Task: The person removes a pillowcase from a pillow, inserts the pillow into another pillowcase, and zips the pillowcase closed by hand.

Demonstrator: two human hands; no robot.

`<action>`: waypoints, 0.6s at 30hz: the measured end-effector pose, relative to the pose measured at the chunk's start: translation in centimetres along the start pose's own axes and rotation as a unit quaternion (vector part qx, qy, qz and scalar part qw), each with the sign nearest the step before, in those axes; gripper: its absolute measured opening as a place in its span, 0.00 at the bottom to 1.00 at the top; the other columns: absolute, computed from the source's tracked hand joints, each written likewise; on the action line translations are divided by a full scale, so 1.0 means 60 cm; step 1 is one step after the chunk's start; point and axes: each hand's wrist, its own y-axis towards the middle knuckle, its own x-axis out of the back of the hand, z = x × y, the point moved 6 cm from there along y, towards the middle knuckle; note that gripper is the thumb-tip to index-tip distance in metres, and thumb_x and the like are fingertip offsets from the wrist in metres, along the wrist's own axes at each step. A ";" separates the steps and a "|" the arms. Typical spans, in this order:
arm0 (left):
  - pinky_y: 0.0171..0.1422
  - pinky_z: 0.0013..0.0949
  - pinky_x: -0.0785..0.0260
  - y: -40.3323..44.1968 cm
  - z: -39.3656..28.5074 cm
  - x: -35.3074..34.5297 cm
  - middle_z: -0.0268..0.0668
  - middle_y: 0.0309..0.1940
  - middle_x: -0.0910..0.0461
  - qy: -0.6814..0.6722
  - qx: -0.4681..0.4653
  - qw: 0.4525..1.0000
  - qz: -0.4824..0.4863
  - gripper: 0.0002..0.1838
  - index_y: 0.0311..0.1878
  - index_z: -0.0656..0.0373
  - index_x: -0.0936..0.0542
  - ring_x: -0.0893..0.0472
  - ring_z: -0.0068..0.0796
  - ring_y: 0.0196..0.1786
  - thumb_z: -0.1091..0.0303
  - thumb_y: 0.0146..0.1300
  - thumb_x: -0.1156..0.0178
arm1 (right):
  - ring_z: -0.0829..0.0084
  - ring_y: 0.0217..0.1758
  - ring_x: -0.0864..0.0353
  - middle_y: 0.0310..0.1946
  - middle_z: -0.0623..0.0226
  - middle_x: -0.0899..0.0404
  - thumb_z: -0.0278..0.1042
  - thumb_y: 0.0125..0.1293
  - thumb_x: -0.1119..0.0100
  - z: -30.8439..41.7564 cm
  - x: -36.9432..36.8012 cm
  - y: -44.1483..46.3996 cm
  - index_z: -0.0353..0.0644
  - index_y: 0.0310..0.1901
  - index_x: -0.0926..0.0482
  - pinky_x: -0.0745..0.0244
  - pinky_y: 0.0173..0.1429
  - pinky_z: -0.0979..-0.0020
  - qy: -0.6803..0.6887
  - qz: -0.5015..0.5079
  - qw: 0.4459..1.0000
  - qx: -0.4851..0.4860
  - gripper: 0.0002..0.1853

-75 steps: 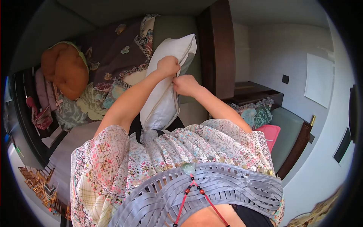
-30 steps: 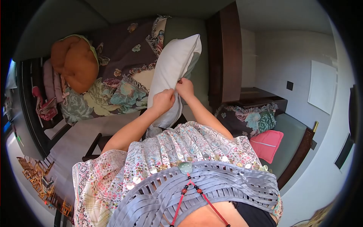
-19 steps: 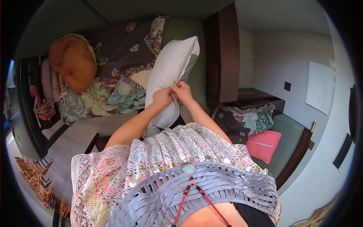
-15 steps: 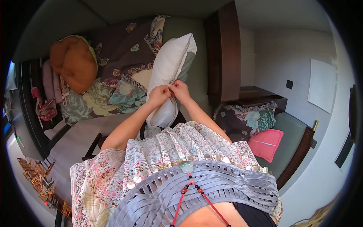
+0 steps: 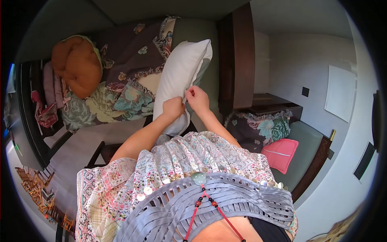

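A plump white pillow (image 5: 177, 70) stands tilted in front of my body, its long edge seam facing right. My left hand (image 5: 174, 108) is closed on that edge near its lower part, with the fabric bunched in the fingers. Just to the right and slightly higher, my right hand (image 5: 197, 99) pinches at the same seam with thumb and fingertips. Whatever small part lies in that pinch is too hidden to make out. The pillow's far side, seen past the seam, looks greyish.
Behind the pillow is a sofa with a dark floral throw (image 5: 125, 52) and an orange cushion (image 5: 76, 66). To the right, a pink cushion (image 5: 281, 155) rests on a green seat (image 5: 304, 157). A dark wooden armrest (image 5: 238, 60) rises beyond the pillow.
My hands have moved slightly apart: the left lower along the pillow's edge, the right a little to the right. The pillow's upper end leans slightly farther right.
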 end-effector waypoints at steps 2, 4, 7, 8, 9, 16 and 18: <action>0.36 0.44 0.30 -0.008 0.000 -0.004 0.47 0.24 0.22 0.001 -0.003 1.000 -0.003 0.08 0.25 0.60 0.24 0.21 0.44 0.30 0.65 0.45 0.45 | 0.59 0.31 0.24 0.28 0.59 0.24 0.37 0.51 0.44 0.005 -0.005 0.004 0.41 0.30 0.27 0.30 0.35 0.63 -0.059 -0.017 0.998 0.020 0.10; 0.34 0.44 0.30 -0.012 0.005 -0.003 0.46 0.23 0.22 -0.003 -0.006 1.000 -0.016 0.08 0.24 0.60 0.24 0.21 0.44 0.29 0.65 0.44 0.45 | 0.57 0.31 0.25 0.27 0.58 0.25 0.38 0.51 0.43 0.016 -0.020 0.013 0.40 0.29 0.28 0.30 0.35 0.62 -0.111 -0.026 0.992 0.055 0.10; 0.33 0.44 0.30 -0.012 0.011 0.003 0.45 0.23 0.22 -0.013 -0.016 0.999 -0.032 0.08 0.23 0.60 0.24 0.21 0.43 0.28 0.65 0.44 0.46 | 0.56 0.33 0.25 0.28 0.57 0.25 0.37 0.50 0.42 0.003 -0.017 0.022 0.40 0.30 0.29 0.31 0.36 0.60 -0.095 -0.023 0.992 0.077 0.11; 0.33 0.44 0.30 -0.011 0.017 0.001 0.45 0.23 0.22 -0.006 -0.008 0.999 -0.041 0.08 0.23 0.60 0.24 0.21 0.43 0.28 0.65 0.44 0.46 | 0.56 0.33 0.25 0.28 0.57 0.25 0.37 0.50 0.41 0.003 -0.016 0.026 0.40 0.30 0.29 0.31 0.35 0.60 -0.112 -0.013 0.991 0.075 0.11; 0.32 0.43 0.30 -0.010 0.017 -0.005 0.44 0.22 0.22 -0.006 -0.023 0.999 -0.040 0.08 0.23 0.59 0.24 0.21 0.43 0.28 0.64 0.45 0.46 | 0.56 0.33 0.25 0.28 0.57 0.25 0.37 0.50 0.41 0.004 -0.020 0.030 0.40 0.30 0.29 0.31 0.35 0.60 -0.107 -0.012 0.991 0.082 0.11; 0.34 0.44 0.30 -0.006 0.017 -0.005 0.46 0.23 0.22 -0.008 -0.023 0.999 -0.031 0.08 0.24 0.60 0.24 0.21 0.43 0.29 0.64 0.45 0.46 | 0.56 0.34 0.25 0.29 0.56 0.25 0.35 0.51 0.47 0.030 -0.022 0.026 0.38 0.30 0.29 0.31 0.36 0.60 -0.212 -0.032 0.966 0.145 0.09; 0.35 0.43 0.30 -0.006 0.013 -0.005 0.46 0.23 0.22 -0.018 -0.039 0.999 -0.030 0.08 0.25 0.60 0.24 0.21 0.44 0.29 0.65 0.46 0.46 | 0.55 0.34 0.25 0.30 0.55 0.25 0.35 0.51 0.48 0.035 -0.021 0.023 0.38 0.30 0.29 0.31 0.36 0.59 -0.243 -0.047 0.960 0.129 0.09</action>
